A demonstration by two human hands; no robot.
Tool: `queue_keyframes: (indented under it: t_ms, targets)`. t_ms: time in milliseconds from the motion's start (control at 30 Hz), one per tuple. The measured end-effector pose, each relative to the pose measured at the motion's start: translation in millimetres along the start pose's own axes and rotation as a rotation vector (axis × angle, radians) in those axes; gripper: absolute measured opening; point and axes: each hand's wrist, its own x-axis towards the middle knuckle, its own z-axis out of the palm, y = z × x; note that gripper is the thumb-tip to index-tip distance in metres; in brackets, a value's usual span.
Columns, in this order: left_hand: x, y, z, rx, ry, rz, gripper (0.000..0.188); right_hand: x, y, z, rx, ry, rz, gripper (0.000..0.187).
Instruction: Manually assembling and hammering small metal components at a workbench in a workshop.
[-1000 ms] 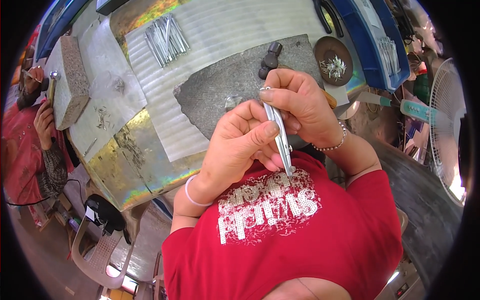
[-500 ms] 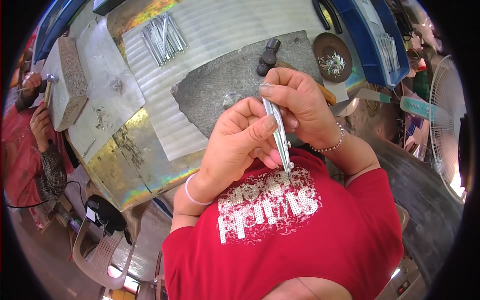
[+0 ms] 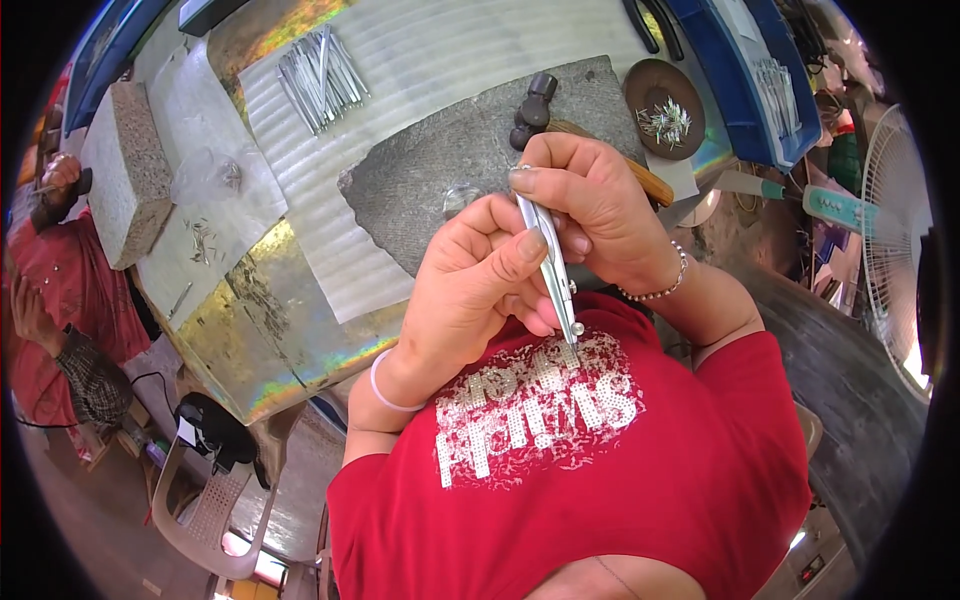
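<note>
Workbench of ribbed metal sheet (image 3: 440,60) carries a dark stone slab (image 3: 450,170). Near the chest, a slim metal tool (image 3: 552,270) is pinched by the left hand (image 3: 480,290) and right hand (image 3: 600,210), tip near the shirt. A hammer (image 3: 560,120) lies untouched beyond; metal rods (image 3: 320,75) wait far left, apparently unworked.

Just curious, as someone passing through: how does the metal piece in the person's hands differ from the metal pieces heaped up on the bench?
The metal piece is single; the heaped strips are a loose bundle. The piece is pinched between the left hand and right hand, held up near the chest; the strips lie flat on the corrugated sheet, untouched. Both look slim, long and silvery.
</note>
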Motion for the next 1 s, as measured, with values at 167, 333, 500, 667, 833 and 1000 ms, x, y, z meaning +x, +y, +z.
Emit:
queue_keyframes:
  t_ms: [167,333,500,667,833,1000]
  targets:
    - [0,0,0,-0.008,-0.001,0.005,0.015,1,0,0,-0.015,-0.002,0.003,0.014]
    - [-1,3,-1,0.0,-0.005,0.022,0.014,3,0,-1,-0.044,-0.013,0.021,0.015]
    - [-6,4,3,0.062,0.03,0.082,0.013,9,-20,-4,-0.181,0.032,-0.091,0.017]
    - [-10,10,-1,0.089,0.044,0.168,0.013,39,-92,-45,-0.404,0.057,-0.47,0.024]
    - [-18,17,3,0.114,0.08,0.228,0.027,92,-123,-58,-0.999,0.476,-0.514,0.018]
    - [-23,22,-5,0.135,0.135,0.317,0.032,167,-109,-121,-1.557,0.444,-0.7,0.026]
